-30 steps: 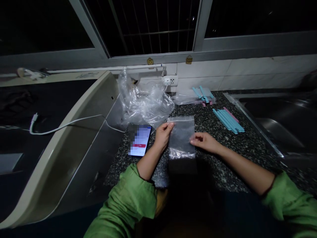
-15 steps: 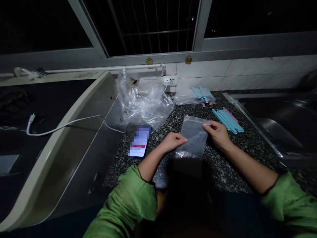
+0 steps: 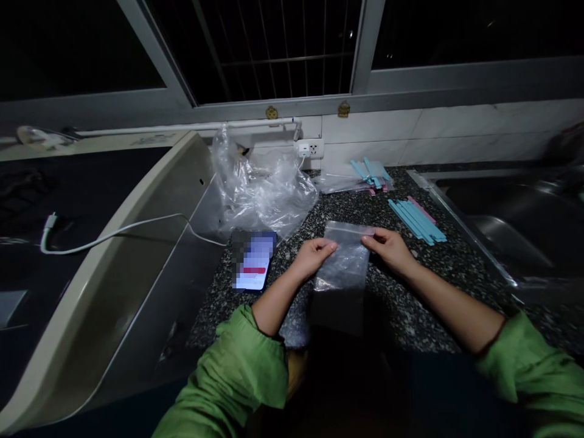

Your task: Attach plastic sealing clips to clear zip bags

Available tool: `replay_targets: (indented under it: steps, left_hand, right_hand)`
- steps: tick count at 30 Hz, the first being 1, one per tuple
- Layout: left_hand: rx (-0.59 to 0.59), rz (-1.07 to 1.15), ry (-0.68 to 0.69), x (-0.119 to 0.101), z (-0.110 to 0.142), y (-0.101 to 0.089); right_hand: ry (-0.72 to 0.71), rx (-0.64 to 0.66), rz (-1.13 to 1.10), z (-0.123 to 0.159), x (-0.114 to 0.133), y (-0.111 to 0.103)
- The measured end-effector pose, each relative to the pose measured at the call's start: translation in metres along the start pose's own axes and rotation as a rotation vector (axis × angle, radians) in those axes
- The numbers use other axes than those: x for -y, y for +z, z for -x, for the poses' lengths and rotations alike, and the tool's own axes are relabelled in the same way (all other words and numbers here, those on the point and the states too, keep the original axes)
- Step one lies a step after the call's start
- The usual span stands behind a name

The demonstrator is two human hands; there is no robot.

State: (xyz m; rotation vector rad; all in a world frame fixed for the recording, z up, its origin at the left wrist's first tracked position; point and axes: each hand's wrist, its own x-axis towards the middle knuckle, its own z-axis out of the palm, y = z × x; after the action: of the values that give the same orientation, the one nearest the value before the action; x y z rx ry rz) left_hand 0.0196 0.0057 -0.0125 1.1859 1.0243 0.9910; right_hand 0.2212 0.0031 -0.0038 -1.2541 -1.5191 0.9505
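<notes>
Between my hands is a clear zip-lock plastic bag [image 3: 341,267], its zip strip running across the top. My left hand [image 3: 312,258] pinches the bag's left edge, a little below the strip. With thumb and fingers, my right hand [image 3: 390,248] grips its upper right corner. The bag's lower end fades into shadow near the counter's front. To the right of my right hand lie several flat light-blue strips [image 3: 415,221] with a pink strip [image 3: 421,210] beside them. A lit phone [image 3: 253,267] rests left of my left hand.
A crumpled clear plastic bag [image 3: 269,194] sits at the back of the speckled counter [image 3: 292,316]. Beside it are flat clear bags with blue strips [image 3: 371,173]. A sink [image 3: 506,225] is on the right, a stove [image 3: 109,267] with a white cable [image 3: 114,236] on the left.
The zip-lock bag has shifted slightly left and its top is more level. My left hand has moved up the left edge toward the zip strip; my right hand has moved left with the corner.
</notes>
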Motion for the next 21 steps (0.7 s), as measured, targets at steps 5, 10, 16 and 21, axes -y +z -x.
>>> replay_targets:
  steps: [5, 10, 16, 21]
  left_hand:
    - [-0.059, 0.04, 0.025, -0.004, 0.001, -0.003]
    - [-0.059, 0.114, -0.011, -0.008, 0.002, -0.005]
    - [-0.032, 0.177, -0.059, -0.014, 0.005, -0.005]
    - [-0.011, 0.189, -0.084, -0.017, 0.006, -0.005]
  right_hand:
    - [0.022, -0.185, 0.512, -0.022, -0.015, -0.039]
    - [0.09, -0.325, 1.202, -0.034, -0.026, -0.08]
    - [0.147, -0.263, 1.474, -0.033, -0.024, -0.081]
    - [0.162, -0.254, 1.493, -0.032, -0.021, -0.077]
